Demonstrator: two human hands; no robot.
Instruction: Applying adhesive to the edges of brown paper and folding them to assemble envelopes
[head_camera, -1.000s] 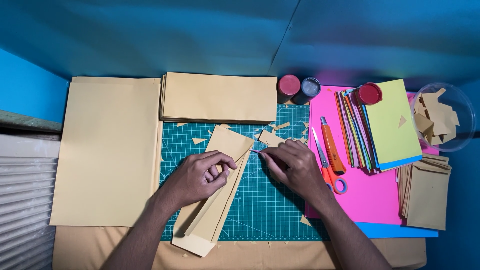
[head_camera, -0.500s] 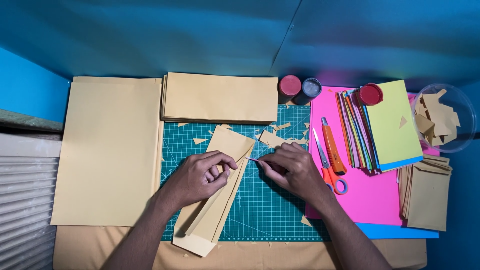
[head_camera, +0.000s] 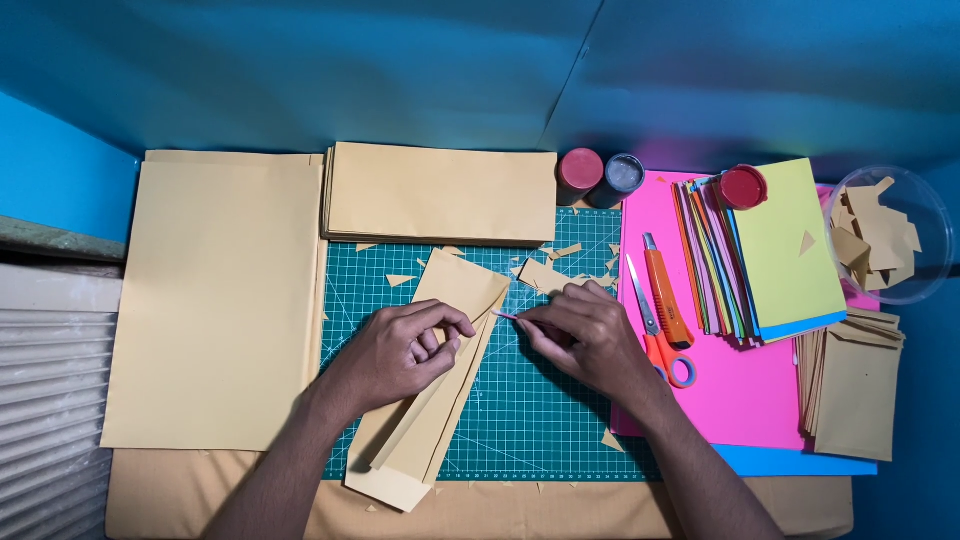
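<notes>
Single head-worn camera, positioned above the desk (head_camera: 200, 500) and facing almost straight down at moderate range. Both forearms enter from the bottom edge; left hand (head_camera: 400, 350) and right hand (head_camera: 585, 335) sit mid-frame.

On the green cutting mat (head_camera: 540, 420), the left hand (head_camera: 400, 352) presses down a folded tan paper envelope (head_camera: 430, 400). The right hand (head_camera: 585, 335), just right of the envelope, pinches a thin pink stick (head_camera: 505, 315) whose tip touches its flap edge. Orange scissors (head_camera: 660, 335) lie at the mat's right edge.
</notes>
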